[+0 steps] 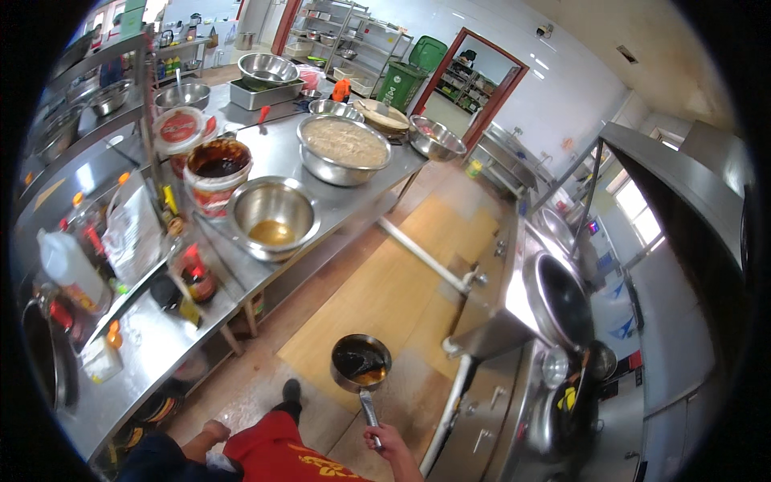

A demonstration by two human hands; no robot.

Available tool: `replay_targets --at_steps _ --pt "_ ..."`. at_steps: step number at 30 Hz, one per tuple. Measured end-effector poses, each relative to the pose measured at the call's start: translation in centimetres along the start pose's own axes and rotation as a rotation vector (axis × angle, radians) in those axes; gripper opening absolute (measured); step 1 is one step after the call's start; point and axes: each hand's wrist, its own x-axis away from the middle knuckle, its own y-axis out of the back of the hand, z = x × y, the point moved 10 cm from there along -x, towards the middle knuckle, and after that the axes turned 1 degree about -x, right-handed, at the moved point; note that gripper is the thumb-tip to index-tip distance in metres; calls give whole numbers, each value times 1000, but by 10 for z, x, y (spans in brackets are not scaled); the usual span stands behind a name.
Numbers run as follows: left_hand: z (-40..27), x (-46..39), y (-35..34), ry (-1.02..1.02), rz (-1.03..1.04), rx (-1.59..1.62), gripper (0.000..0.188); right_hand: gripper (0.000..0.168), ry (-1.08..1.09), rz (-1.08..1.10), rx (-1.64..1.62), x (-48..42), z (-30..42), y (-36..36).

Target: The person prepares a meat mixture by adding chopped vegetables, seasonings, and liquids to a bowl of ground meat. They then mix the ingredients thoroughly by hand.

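Note:
My right hand (385, 440) grips the handle of a metal ladle (361, 363), whose deep bowl holds dark brown liquid above the floor. At the lower left, near the red apron, is my left hand (215, 431); its fingers look curled, and whether it holds anything cannot be made out. On the steel table (337, 208) ahead to the left stands a steel bowl (274, 217) with some yellowish liquid. Beside it is a plastic tub (217, 181) smeared with dark sauce. A larger steel bowl (344, 149) farther back is full of a pale, wet food.
A stove with a large wok (560, 298) runs along the right. Sauce bottles and a white jug (72, 265) crowd the table's left part. A white pipe (421, 254) crosses the floor between table and stove. A green bin (400, 81) stands near the red-framed doorway.

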Motion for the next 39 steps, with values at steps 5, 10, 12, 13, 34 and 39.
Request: replay_targets --at_steps 5,10,12,13,34,39 --pt "-39 -130 178 -18 -160 89 38 11 90 -78 -93 -23 155 41" --pt "-118 -212 397 -15 -363 654 38 17 157 -257 -162 -62 304 92" --pt "-155 -245 475 -29 -311 633 36 15 204 -266 -207 -85 361 118" --pt "-159 -268 500 -31 -313 651 35 15 222 -296 -203 -91 397 124" --pt "-232 -538 724 -279 -383 665 18 10 560 -198 105 -305 1162 207" --pt "-231 -659 754 -328 -333 1039 19 14 555 -123 170 -399 1311 175"
